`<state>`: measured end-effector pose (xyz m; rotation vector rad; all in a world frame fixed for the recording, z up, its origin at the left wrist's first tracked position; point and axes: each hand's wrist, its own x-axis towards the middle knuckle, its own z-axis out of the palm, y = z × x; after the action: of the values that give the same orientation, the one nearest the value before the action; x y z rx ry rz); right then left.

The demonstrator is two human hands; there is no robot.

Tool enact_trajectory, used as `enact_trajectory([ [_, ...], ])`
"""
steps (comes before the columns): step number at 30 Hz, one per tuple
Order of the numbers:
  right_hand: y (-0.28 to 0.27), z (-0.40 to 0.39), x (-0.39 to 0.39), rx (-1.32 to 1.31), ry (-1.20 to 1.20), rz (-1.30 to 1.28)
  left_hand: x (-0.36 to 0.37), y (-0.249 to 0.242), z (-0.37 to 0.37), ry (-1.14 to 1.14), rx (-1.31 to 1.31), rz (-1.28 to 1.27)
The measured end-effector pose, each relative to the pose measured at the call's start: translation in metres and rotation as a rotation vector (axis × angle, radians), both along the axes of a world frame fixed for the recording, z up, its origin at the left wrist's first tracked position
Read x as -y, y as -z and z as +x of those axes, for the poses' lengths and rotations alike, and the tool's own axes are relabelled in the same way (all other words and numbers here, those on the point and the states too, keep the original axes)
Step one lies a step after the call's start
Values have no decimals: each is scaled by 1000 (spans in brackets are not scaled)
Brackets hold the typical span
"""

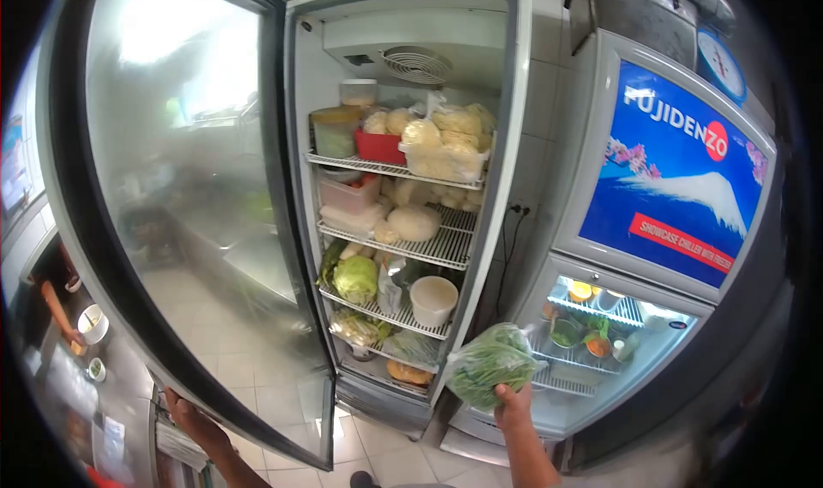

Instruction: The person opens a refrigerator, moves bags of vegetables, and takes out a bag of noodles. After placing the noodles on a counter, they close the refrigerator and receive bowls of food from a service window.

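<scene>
- With our right grip we are pinching the bag of greens, our thumb lying over its plastic.
- We are holding that bag before the lower corners of the open fridge and the showcase chiller.
- Our left grip is resting at the glass door's lower edge; we are not managing to tell how its fingers are closing.
- Inside the fridge, we are seeing a green cabbage sitting near a white tub.

Wire shelves carry greens and tubs.
</scene>
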<state>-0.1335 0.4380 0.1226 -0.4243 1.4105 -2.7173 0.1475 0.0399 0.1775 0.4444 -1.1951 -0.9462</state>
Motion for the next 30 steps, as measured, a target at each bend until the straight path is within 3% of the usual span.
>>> enact_trajectory([
  [1, 0, -5, 14, 16, -146, -39, 3, 3, 5, 53, 22, 138],
  [4, -5, -5, 70, -16, -270, 29, 43, 18, 11, -104, -6, 58],
  [6, -7, -3, 110, -30, -324, 56, 65, 23, 18, -56, -34, 89],
  [9, -6, 6, 170, -23, -348, 97, 83, 21, 13, -537, 132, -157],
  [10, 1, 8, 188, -22, -341, 89, 82, 24, 12, -529, 131, -166],
  [12, 20, 1, 224, 33, -372, 164, 72, 30, 1, -1055, 305, -440],
  [13, 25, 1, 241, 33, -371, 155, 65, 27, -9, -1054, 302, -449],
  [16, 30, 4, 278, -13, -480, 140, 36, 23, -45, 49, 578, -492],
  [18, 20, 11, 292, -100, -534, 285, 44, 21, -78, 718, 331, -144],
  [20, 4, 19, 299, -109, -548, 357, 49, 24, -108, 1066, -12, 148],
  [22, -15, 28, 306, -124, -561, 430, 62, 42, -126, 1135, 26, 175],
  [24, -32, 26, 315, -404, -500, 339, 62, 43, -149, 1026, 33, -16],
  [25, -33, 18, 316, -398, -489, 340, 64, 47, -160, 954, 10, -80],
  [26, -28, 11, 316, -504, -509, 460, 69, 48, -160, 968, 21, -74],
  [28, -33, -5, 316, -622, -508, 587, 78, 25, -169, 483, 385, -674],
  [30, -46, -21, 316, -878, -539, 674, 79, 17, -184, 580, 216, -585],
])
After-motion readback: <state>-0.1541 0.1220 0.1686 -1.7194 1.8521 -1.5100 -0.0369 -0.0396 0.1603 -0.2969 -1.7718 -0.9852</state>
